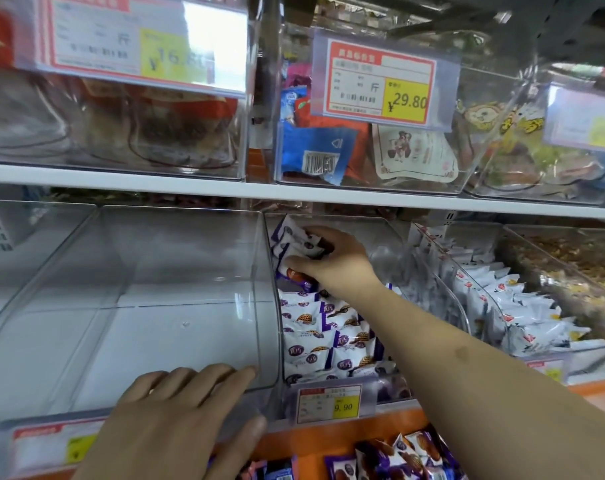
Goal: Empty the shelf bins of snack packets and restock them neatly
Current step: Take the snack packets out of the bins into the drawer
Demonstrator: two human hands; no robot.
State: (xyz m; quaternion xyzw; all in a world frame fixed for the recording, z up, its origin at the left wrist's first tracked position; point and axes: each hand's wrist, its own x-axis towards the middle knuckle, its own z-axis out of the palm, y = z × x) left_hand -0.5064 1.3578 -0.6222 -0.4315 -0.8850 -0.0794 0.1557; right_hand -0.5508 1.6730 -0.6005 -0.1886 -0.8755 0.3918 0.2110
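The right hand (332, 261) is reaching deep into the middle bin (391, 258), fingers (315, 237) gripping several purple-and-white snack packets (294, 244) above the rows (328, 337) stacked below. The left hand (176, 420) is lying flat, fingers straight, on the empty clear bin's (128, 289) front edge.

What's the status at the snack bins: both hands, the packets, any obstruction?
Right hand gripping purple packets deep in middle bin. Left hand flat on empty bin. No obstruction.
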